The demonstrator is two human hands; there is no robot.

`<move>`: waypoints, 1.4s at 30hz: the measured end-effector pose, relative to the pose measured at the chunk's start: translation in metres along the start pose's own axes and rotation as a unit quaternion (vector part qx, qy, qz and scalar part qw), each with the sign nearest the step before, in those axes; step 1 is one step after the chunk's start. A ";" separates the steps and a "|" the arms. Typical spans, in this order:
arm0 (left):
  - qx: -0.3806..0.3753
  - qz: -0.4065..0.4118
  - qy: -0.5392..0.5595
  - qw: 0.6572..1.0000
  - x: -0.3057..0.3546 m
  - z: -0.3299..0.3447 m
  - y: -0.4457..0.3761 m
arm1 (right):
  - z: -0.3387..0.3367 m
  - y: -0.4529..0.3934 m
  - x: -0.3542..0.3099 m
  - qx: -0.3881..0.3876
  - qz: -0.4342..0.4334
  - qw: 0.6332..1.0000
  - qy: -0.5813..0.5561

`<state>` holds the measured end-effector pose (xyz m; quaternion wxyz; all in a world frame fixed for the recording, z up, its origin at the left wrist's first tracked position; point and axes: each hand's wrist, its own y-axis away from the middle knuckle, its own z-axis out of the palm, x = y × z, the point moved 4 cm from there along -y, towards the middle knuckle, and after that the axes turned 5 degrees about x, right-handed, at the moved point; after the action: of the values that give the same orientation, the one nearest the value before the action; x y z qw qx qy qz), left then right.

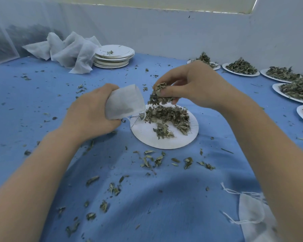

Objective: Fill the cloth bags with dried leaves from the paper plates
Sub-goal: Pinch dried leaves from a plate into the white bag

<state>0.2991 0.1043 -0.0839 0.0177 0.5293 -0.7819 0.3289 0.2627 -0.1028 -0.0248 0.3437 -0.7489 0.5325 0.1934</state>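
My left hand grips a small white cloth bag, its mouth turned right toward the leaves. My right hand pinches a clump of dried leaves just right of the bag's mouth, above a white paper plate. On that plate lies a loose pile of dried green leaves. The bag's inside is hidden.
Several plates heaped with leaves line the right side. A stack of emptied plates and crumpled white cloth sit at the back left. More cloth bags with strings lie near my right forearm. Leaf bits litter the blue cloth.
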 end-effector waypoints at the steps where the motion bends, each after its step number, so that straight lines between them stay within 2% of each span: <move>1: -0.002 0.002 0.000 1.000 0.001 0.000 0.000 | 0.001 0.000 -0.001 -0.001 -0.003 1.000 -0.012; 6: -0.012 0.026 0.001 1.000 0.008 0.005 0.000 | 0.004 0.002 -0.004 -0.016 -0.007 0.999 -0.048; 14: 0.019 0.049 0.060 0.997 0.014 0.008 0.002 | 0.009 0.004 -0.011 -0.026 -0.035 0.996 -0.079; 20: 0.036 0.052 0.091 0.994 0.017 0.007 0.002 | 0.018 0.002 -0.014 -0.007 -0.042 0.999 0.008; 24: 0.037 0.053 0.079 0.995 0.019 0.008 0.003 | 0.032 0.002 -0.018 -0.037 -0.060 0.992 0.101; 29: 0.029 0.026 0.047 0.998 0.018 0.010 0.001 | 0.030 0.005 -0.013 -0.099 -0.010 0.995 -0.005; 33: 0.029 0.017 0.074 0.997 0.022 0.011 0.002 | 0.024 0.004 -0.011 -0.013 0.008 0.997 -0.072; 37: 0.049 0.028 0.089 0.994 0.033 0.011 0.005 | 0.026 -0.001 -0.012 0.070 -0.013 0.997 0.000; 39: 0.061 0.032 0.089 0.994 0.037 0.009 0.006 | 0.028 -0.001 -0.016 0.077 -0.018 0.997 -0.001; 42: 0.070 0.023 0.111 0.991 0.041 0.008 0.007 | 0.030 0.000 -0.019 0.037 -0.014 0.998 -0.040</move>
<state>0.2775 0.0679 -0.0785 0.0599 0.4715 -0.7622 0.4394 0.2580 -0.0685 -0.0329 0.3944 -0.7352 0.5144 0.1984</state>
